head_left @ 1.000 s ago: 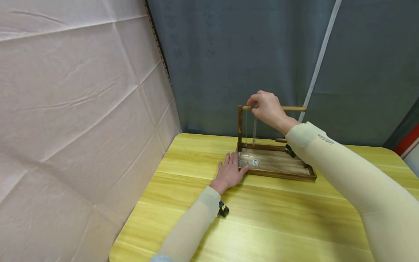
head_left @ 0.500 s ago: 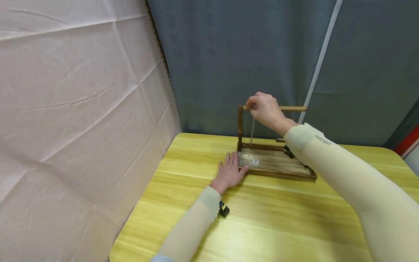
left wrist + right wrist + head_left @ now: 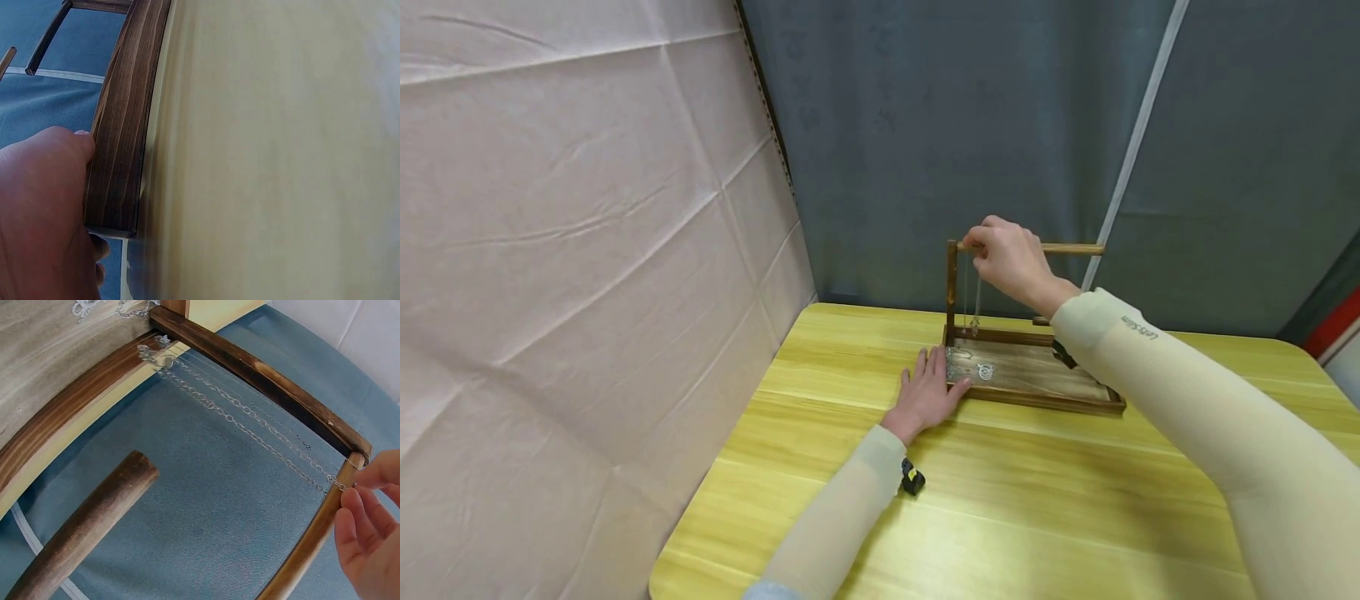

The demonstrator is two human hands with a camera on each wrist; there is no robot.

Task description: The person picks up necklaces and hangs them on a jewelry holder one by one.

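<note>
A chain (image 3: 262, 428) is pinched by the right hand (image 3: 1011, 254) at the stand's top bar (image 3: 1071, 248), already draped there. At seven o'clock, the tray (image 3: 1045, 398) is steadied by the flat, spread left hand (image 3: 928, 392); more jewellery (image 3: 970, 369) is left lying inside.

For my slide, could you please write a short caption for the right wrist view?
Right hand pinching a thin silver chain at the top rod of a wooden jewelry stand.

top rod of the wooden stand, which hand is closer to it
Right. The right hand pinches a chain at the top rod; the left hand lies flat below, against the stand's tray.
</note>
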